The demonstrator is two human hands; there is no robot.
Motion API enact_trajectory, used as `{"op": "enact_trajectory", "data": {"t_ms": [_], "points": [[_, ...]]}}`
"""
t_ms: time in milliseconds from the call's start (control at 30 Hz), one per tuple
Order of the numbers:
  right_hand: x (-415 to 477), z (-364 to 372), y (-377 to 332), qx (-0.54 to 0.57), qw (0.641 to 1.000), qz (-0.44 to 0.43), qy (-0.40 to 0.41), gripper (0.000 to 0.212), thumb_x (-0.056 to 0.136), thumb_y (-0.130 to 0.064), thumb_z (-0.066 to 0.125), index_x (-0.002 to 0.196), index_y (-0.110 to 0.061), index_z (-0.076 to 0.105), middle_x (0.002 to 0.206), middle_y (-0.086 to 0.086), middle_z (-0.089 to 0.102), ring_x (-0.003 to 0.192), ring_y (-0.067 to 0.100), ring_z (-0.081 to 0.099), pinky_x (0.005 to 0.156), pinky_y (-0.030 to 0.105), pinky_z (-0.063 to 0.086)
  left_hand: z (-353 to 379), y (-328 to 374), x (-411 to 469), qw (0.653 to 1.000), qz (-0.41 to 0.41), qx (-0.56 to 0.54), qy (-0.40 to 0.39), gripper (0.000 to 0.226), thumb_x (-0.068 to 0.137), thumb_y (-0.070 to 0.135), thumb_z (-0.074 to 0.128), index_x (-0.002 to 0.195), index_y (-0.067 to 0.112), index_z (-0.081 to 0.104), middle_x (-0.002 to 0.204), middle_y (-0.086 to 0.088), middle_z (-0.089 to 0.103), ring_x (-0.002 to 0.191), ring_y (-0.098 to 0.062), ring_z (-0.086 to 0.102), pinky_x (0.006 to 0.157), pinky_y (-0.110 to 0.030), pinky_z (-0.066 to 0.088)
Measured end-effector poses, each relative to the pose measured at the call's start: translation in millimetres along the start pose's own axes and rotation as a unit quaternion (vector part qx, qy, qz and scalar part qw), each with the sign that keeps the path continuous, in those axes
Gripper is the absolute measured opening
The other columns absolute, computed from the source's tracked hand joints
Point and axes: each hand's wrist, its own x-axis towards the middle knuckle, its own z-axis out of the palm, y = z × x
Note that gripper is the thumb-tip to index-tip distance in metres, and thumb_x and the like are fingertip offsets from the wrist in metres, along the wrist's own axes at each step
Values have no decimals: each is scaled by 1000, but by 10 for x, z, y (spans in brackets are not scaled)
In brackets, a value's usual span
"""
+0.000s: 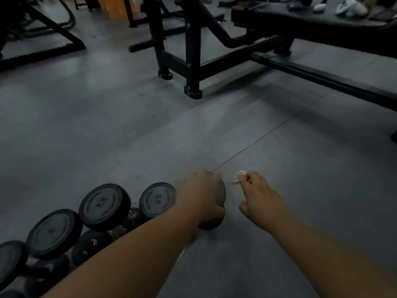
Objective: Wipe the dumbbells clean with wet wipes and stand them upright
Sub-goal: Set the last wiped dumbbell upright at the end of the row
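Observation:
A row of several black dumbbells stands upright on the grey floor at the lower left, among them one [157, 199] beside my left arm and another [104, 205] further left. My left hand [200, 193] grips the top of the rightmost dumbbell [222, 195], covering most of it; its lower end shows near the floor. Just to the right, my right hand [256, 193] hovers above the floor and pinches a small crumpled white wet wipe [238, 177] between its fingertips. The wipe is a short way from the held dumbbell and does not touch it.
A black weight bench frame [192, 61] stands on the floor ahead, its long base bar [322, 79] running to the right. Another black machine frame [53, 33] is at the far left. Grey rubber floor [129, 136] lies between the equipment and my hands.

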Motion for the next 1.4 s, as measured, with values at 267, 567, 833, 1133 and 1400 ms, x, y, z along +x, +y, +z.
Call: {"op": "enact_trajectory", "data": {"t_ms": [267, 567, 833, 1133, 1400], "points": [[364, 353, 138, 29, 999, 27, 17, 66, 83, -29, 56, 141, -21, 25, 133, 0, 25, 110, 18, 39, 65, 26, 46, 359, -117, 604, 1000, -11, 1, -14, 105, 66, 68, 67, 148, 43, 6, 155, -1, 12, 138, -40, 19, 93, -61, 46], [410, 599, 217, 28, 999, 39, 6, 68, 84, -28, 55, 144, -22, 26, 135, -1, 26, 113, 19, 40, 65, 25, 39, 570, -106, 793, 1000, -1, 0, -12, 102, 68, 68, 66, 147, 43, 7, 155, 0, 11, 138, -39, 19, 92, -60, 47], [448, 124, 71, -1, 998, 29, 53, 68, 84, -28, 56, 144, -19, 26, 137, 3, 24, 115, 22, 38, 68, 27, 41, 72, -134, 577, 999, -18, 0, 27, 122, 70, 83, 58, 151, 36, -21, 162, -1, -24, 150, -34, -13, 111, -68, 21], [628, -1488, -1634, 25, 967, -122, 221, 70, 82, -25, 59, 145, -17, 30, 136, 4, 28, 116, 25, 39, 70, 31, 45, -1407, -1298, -977, 957, -162, 18, 240, 118, 76, 79, 55, 150, 35, -25, 160, 0, -29, 151, -32, -12, 110, -66, 24], [14, -2099, -4071, 103, 902, -330, 260, 51, 83, -33, 67, 128, -15, 49, 121, 2, 39, 94, 23, 56, 63, 36, 54, -1786, -2714, -3360, 890, -314, 37, 329, 117, 78, 78, 53, 148, 34, -29, 158, 1, -34, 150, -30, -16, 112, -65, 21]]}}
